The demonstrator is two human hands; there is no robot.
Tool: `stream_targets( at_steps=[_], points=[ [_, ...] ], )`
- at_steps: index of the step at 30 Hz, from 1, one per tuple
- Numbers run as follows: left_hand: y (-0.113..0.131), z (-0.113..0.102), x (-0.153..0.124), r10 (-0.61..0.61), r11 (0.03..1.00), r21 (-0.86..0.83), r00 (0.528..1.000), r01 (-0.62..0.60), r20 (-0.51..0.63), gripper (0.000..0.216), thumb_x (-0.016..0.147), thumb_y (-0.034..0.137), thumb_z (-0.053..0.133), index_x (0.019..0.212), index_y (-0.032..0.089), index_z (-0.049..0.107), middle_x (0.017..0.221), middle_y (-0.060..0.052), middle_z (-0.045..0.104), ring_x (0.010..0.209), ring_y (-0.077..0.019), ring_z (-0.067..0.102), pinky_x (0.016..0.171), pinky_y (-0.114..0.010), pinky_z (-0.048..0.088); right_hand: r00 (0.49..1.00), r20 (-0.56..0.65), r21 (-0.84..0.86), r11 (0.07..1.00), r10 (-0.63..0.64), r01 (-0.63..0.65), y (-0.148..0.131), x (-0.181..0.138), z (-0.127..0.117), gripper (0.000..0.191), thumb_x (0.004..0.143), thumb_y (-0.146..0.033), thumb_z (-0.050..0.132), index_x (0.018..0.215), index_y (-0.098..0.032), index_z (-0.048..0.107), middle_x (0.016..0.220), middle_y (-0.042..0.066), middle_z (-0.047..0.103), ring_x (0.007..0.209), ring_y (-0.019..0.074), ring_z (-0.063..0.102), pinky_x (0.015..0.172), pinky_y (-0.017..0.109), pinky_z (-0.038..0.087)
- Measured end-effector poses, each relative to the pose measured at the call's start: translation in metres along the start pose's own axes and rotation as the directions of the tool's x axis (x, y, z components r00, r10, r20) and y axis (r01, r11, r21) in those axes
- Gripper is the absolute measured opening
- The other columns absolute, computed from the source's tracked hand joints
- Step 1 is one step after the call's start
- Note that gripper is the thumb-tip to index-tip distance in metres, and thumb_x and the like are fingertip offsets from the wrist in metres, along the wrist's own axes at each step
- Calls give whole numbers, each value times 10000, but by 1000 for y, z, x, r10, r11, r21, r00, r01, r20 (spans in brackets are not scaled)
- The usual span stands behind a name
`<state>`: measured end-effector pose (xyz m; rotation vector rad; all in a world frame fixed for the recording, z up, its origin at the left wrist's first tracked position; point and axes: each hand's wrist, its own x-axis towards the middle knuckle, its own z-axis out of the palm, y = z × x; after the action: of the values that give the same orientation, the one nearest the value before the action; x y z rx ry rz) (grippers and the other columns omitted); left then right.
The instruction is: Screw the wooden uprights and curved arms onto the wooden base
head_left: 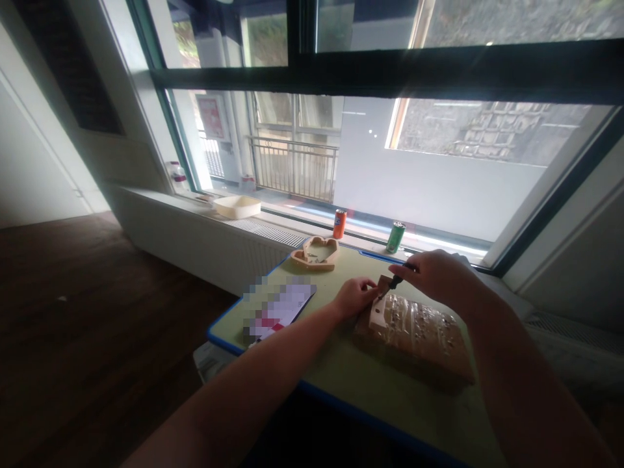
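My right hand (pixel 436 276) is closed around the dark handle of a screwdriver (pixel 396 278), which slants down to the left. Its tip meets a small wooden piece (pixel 384 285) at the far left end of a brown block-like box (pixel 414 357). The fingers of my left hand (pixel 355 296) are bent and pinch the left side of that wooden piece, partly hiding it. A pale flat strip with a dark hole (pixel 377 315) lies on the box's left end. Shiny clear plastic with several small dark spots (pixel 422 320) covers the rest of the top.
On the green table (pixel 331 351) lie a purple-and-white flat item (pixel 292 305), partly pixelated, and a heart-shaped wooden tray (pixel 314 263) holding small bits. An orange can (pixel 340 224), a green can (pixel 395 237) and a cream tray (pixel 238 207) stand along the window ledge.
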<state>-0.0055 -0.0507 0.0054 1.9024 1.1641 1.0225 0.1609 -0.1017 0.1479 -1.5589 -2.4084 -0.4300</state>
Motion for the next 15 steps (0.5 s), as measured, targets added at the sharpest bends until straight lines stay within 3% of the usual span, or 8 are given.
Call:
stream_targets(
  at_steps=[8,12,15],
  points=[
    [-2,0,0,-34,999,-11,999,35,24,577,700,637,443,905,135,639,747,-44,638,657,-145,553,548,-216,368,996,-76,105,994,43,-35,-3,-2,-3,408,828,-491,376,686,-182,602,570,24,579,473,115,466,455,234,284],
    [-4,1,0,-68,992,-98,991,80,119,594,732,656,363,833,138,636,722,-32,623,619,-130,537,545,-213,376,980,-183,255,967,77,-28,-3,-12,-22,259,844,-360,402,902,-196,592,744,37,639,607,141,551,529,237,365],
    [-6,0,-1,-69,994,-78,987,80,144,554,684,645,459,843,146,637,767,-32,634,670,-143,556,571,-214,390,959,-265,334,942,100,-6,-4,-21,-41,224,831,-309,431,992,-217,556,860,43,639,693,153,574,584,246,408]
  ],
)
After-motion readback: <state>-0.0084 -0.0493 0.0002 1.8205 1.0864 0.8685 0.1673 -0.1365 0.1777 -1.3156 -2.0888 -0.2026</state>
